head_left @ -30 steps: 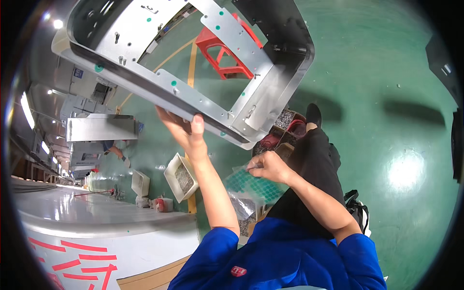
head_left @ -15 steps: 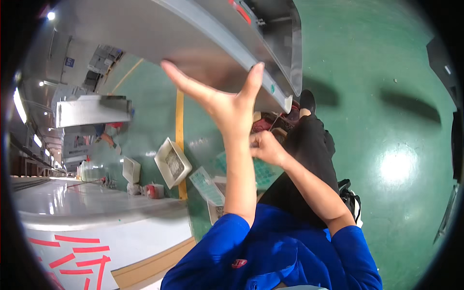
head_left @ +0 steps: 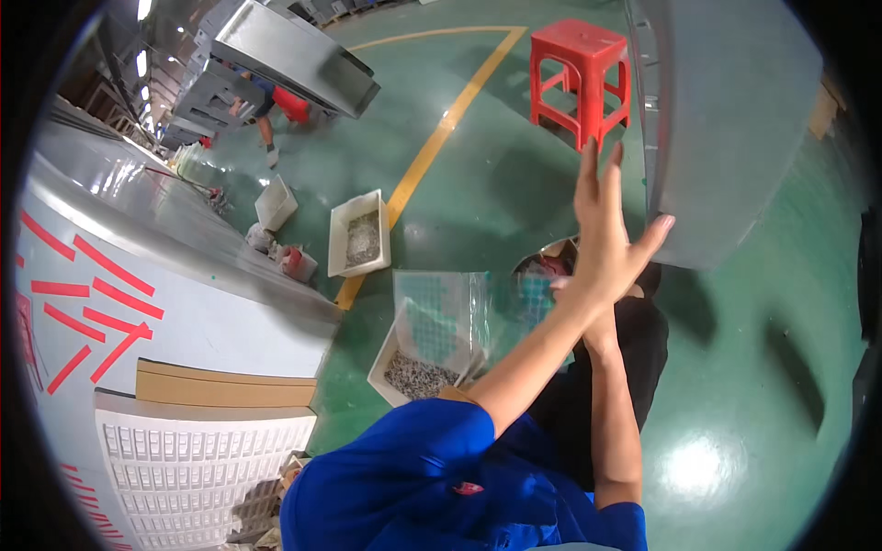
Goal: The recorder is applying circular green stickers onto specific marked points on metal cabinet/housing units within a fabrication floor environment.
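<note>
And round it goes! Half a second ago the grey metal housing [head_left: 735,119] loomed overhead; now it's over at upper right, a broad, plain outer side turned this way. The studded inner frame, so clear a second ago, is out of sight, so the work in hand seems to have come round to another face. The view has swung too, bringing the whole red stool [head_left: 579,41] out from behind the metal. What carries the housing isn't shown.

Here's the left hand [head_left: 602,239], grip wide, fingers stretched, thumb across the housing's near lower edge; touching or just beside it, I can't tell. The right hand [head_left: 600,329] is mostly behind the left wrist, so its grip can't be told; a green-dotted sheet [head_left: 536,298] shows beside its fingertips. Down on the floor [head_left: 478,211], a clear plastic sleeve [head_left: 427,321] of green dots lies over a white bin [head_left: 386,390].
</note>
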A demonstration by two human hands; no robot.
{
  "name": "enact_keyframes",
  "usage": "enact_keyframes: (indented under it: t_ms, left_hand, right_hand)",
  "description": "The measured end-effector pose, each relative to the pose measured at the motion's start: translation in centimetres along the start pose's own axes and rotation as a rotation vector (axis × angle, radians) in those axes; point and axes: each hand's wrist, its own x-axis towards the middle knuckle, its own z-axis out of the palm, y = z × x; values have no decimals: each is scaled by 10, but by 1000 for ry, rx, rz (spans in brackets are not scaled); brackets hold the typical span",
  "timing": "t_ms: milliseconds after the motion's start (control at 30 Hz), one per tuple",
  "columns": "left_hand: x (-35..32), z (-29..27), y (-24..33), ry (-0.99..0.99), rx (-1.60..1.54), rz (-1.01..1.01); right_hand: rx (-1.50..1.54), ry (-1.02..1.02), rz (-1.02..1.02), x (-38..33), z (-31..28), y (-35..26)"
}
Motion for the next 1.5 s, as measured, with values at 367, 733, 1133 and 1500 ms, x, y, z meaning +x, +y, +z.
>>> enact_keyframes:
  t_ms: [367,733,1133,1500]
  left_hand:
    - [-30,-92,-42,-642,292,-462]
    - [-38,-100,-39,-429,-28,-393]
    - [-40,-87,-29,-23,19,-174]
    - [-40,-94,-31,184,-9,-206]
  right_hand:
    - [269,23,136,7,-14,-18]
    - [495,-27,49,5,-14,-23]
    - [686,123,146,-2,-11,-29]
    - [604,341,-36,7,-12,-9]
